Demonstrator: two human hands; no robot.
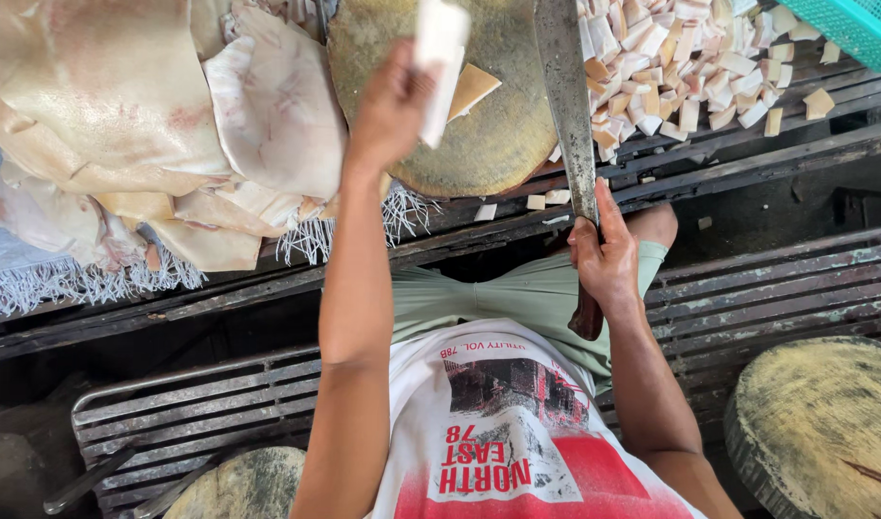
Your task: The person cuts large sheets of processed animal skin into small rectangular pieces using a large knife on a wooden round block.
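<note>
Head view: left hand holds a white strip over the round chopping block. Right hand grips a big knife beside the cut pieces.

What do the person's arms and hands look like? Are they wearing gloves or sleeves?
No gloves: both hands are bare. The left hand and right hand show no rings, and neither wrist shows a watch or band. The arms are bare as far as they can be seen. The person wears a white shirt with a red and black print, and pale green shorts.
</note>
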